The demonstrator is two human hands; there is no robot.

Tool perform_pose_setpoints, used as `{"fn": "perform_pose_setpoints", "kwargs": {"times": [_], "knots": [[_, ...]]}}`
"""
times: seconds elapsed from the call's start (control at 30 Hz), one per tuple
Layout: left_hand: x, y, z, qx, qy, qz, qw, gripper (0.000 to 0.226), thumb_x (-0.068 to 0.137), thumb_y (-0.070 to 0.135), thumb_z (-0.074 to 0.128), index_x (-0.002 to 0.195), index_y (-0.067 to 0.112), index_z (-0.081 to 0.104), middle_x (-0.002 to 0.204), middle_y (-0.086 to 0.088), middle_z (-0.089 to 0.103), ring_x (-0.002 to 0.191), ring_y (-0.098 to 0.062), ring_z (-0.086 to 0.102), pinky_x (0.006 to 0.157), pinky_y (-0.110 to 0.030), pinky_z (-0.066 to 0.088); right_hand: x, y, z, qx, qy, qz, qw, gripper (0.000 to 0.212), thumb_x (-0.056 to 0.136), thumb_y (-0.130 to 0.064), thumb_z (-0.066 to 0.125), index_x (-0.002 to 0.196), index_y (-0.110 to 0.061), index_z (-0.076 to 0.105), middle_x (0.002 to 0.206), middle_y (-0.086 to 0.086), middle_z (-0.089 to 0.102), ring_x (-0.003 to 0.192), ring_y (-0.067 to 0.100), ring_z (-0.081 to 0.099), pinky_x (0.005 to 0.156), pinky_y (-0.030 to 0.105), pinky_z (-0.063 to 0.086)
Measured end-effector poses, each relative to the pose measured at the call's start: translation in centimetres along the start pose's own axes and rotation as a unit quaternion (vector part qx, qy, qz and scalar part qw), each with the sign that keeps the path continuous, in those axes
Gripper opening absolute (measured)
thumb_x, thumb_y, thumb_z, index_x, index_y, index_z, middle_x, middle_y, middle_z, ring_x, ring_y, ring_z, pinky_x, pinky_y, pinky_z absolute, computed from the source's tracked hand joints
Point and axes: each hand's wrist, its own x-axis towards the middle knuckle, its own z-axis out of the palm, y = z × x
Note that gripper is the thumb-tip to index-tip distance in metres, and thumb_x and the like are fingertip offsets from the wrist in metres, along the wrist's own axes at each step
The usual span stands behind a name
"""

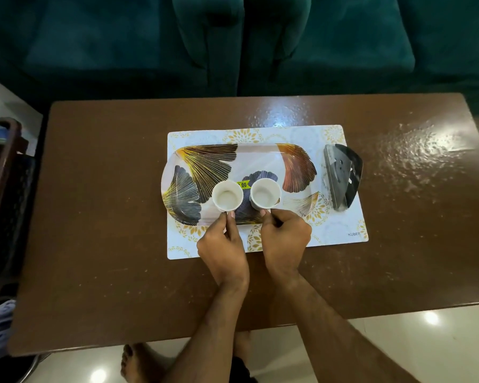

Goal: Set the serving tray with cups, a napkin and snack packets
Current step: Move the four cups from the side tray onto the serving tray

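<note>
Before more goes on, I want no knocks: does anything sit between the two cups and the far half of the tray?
Nothing visible: beyond both cups, the tray lies bare; the metal holder sits off its right end.

Two white cups (pixel 227 199) (pixel 265 194) on leaf-print tray (pixel 205 161), left hand (pixel 224 251) and right hand (pixel 285 239) gripping handles; placemat (pixel 338 230) beneath, brown table (pixel 108 189).

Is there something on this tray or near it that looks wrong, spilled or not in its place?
One small oddity: a yellow price sticker is on the tray, between the two cups. Nothing is spilled and both cups stand upright. The placemat lies slightly rotated on the table.
</note>
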Motion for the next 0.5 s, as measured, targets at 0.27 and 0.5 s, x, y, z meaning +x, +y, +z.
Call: {"fn": "perform_pose_setpoints", "kwargs": {"times": [0.27, 0.5], "knots": [[-0.2, 0.7, -0.22, -0.054, 0.017, -0.041, 0.998, 0.014, 0.095, 0.017, 0.074, 0.096, 0.006, 0.082, 0.081, -0.008, 0.08, 0.067, -0.01, 0.066, 0.066, 0.005, 0.038, -0.13, 0.16, -0.44, -0.003, -0.004, -0.017, 1.0, 0.014, 0.086, -0.017, 0.077, 0.076, -0.007, 0.077, 0.064, 0.006, 0.071, 0.057, 0.017, 0.051, 0.059, 0.028, 0.041], [-0.19, 0.74, 0.01, -0.046, 0.008, -0.035, 0.998, 0.019, 0.097, 0.024, 0.072, 0.099, 0.008, 0.082, 0.087, -0.005, 0.082, 0.077, -0.014, 0.076, 0.07, -0.014, 0.048, 0.05, 0.5, -0.44, -0.006, -0.009, -0.025, 1.0, 0.02, 0.086, -0.017, 0.076, 0.069, -0.007, 0.073, 0.059, 0.007, 0.066, 0.055, 0.019, 0.048, 0.056, 0.035, 0.043]]}}
